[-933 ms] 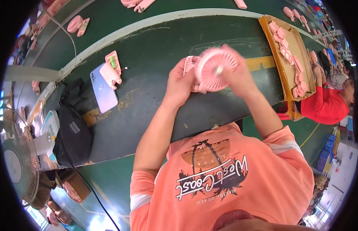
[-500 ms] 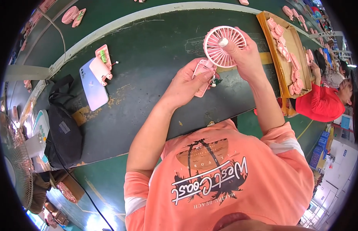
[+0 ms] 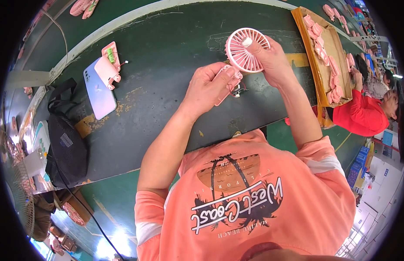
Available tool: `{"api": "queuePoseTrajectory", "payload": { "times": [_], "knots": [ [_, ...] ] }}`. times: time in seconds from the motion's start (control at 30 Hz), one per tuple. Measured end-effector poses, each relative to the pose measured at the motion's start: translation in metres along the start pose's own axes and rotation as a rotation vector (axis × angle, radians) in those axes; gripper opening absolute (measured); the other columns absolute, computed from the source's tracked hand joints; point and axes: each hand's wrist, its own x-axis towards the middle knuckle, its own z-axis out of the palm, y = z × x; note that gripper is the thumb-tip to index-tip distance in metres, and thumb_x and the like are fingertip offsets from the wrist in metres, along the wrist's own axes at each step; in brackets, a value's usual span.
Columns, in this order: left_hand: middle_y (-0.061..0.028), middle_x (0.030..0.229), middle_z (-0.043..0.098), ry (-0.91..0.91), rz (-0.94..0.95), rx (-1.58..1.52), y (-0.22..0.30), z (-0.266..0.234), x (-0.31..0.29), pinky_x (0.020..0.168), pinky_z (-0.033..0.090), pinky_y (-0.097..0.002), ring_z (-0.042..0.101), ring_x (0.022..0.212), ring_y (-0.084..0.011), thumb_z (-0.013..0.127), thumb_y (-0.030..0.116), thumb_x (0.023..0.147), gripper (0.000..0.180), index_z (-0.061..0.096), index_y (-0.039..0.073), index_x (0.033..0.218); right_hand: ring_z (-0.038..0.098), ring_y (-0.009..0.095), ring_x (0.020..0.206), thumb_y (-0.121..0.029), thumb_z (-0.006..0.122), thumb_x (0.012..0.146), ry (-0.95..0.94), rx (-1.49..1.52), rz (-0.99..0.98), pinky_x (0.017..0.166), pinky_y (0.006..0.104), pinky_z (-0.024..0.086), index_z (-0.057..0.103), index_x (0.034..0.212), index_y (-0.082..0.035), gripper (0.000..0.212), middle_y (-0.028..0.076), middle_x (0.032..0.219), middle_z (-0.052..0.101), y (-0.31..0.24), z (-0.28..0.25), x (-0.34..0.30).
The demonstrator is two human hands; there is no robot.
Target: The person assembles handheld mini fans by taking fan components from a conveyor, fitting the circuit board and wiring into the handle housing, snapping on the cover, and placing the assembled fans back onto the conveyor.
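Observation:
A pink handheld fan is held over the dark table by both my hands. My left hand (image 3: 204, 89) is closed on its handle (image 3: 220, 101), thumb pressed on top near the neck. Thin wires and a small circuit board (image 3: 237, 90) stick out beside that thumb. My right hand (image 3: 277, 65) grips the round fan head (image 3: 240, 48) from the right, its thumb over the front grille. Something white covers the tip of that thumb. The fingers behind the grille are hidden.
A lilac phone (image 3: 97, 99) lies at left, partly under pink fan housing parts (image 3: 107, 69). Nearer the left edge sits a black bag (image 3: 68, 145). A cardboard box (image 3: 305, 52) of pink parts stands at right. A person in red (image 3: 363, 115) sits beyond it.
The handle has turned in my left hand, so less of its inside shows. The fan head tilts slightly differently, with the right hand still on it. The whole view has shifted a little.

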Motion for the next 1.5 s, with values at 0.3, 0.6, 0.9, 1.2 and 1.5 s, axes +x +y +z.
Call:
{"api": "queuePoseTrajectory", "payload": {
  "times": [0.3, 0.6, 0.9, 1.2, 1.5],
  "knots": [
    [-0.0025, 0.086, 0.064, 0.036, 0.002, 0.143, -0.003, 0.002, 0.003, 0.056, 0.045, -0.0191, 0.056, 0.066, -0.0059, 0.056, 0.018, 0.098, 0.021, 0.064, -0.001, 0.101, 0.054, 0.031, 0.090, -0.008, 0.074, 0.065, 0.090, -0.988, -1.068, 0.081, 0.0425, 0.046, 0.062, 0.080, -0.003, 0.020, 0.010, 0.096, 0.056, -0.014, -0.012, -0.021],
    [-0.0040, 0.087, 0.067, -0.012, -0.073, 0.013, 0.005, -0.004, 0.003, 0.058, 0.050, -0.0207, 0.061, 0.067, -0.0072, 0.063, 0.005, 0.092, 0.017, 0.062, -0.001, 0.108, 0.060, 0.026, 0.091, -0.001, 0.069, 0.069, -0.371, -1.010, -0.931, 0.072, 0.0353, 0.051, 0.065, 0.072, 0.000, 0.005, 0.011, 0.096, 0.062, -0.005, -0.004, -0.050],
    [-0.0068, 0.093, 0.068, -0.050, -0.024, 0.056, -0.004, -0.017, 0.005, 0.064, 0.051, -0.0226, 0.063, 0.072, -0.0089, 0.060, -0.002, 0.090, 0.020, 0.060, -0.002, 0.110, 0.061, 0.028, 0.081, 0.001, 0.069, 0.062, -0.642, -0.954, -1.008, 0.065, 0.0382, 0.050, 0.066, 0.060, -0.002, 0.004, 0.009, 0.075, 0.059, -0.013, 0.008, -0.040],
    [-0.0112, 0.082, 0.067, -0.066, -0.143, -0.158, 0.005, -0.017, 0.001, 0.060, 0.055, -0.0275, 0.066, 0.068, -0.0171, 0.056, 0.005, 0.089, 0.021, 0.058, -0.003, 0.108, 0.062, 0.025, 0.073, 0.004, 0.069, 0.068, -0.400, -0.729, -1.008, 0.061, 0.0354, 0.051, 0.064, 0.067, 0.000, 0.006, 0.009, 0.085, 0.057, -0.004, 0.014, -0.038],
    [-0.0066, 0.114, 0.062, 0.044, -0.083, -0.190, -0.014, -0.010, 0.005, 0.083, 0.052, -0.0268, 0.062, 0.101, -0.0138, 0.048, 0.003, 0.096, 0.033, 0.052, -0.001, 0.128, 0.065, 0.025, 0.085, 0.005, 0.061, 0.080, 0.158, -0.679, -0.925, 0.074, 0.0336, 0.054, 0.063, 0.080, -0.003, 0.009, 0.011, 0.094, 0.064, 0.063, 0.027, -0.035]
  ]
}}
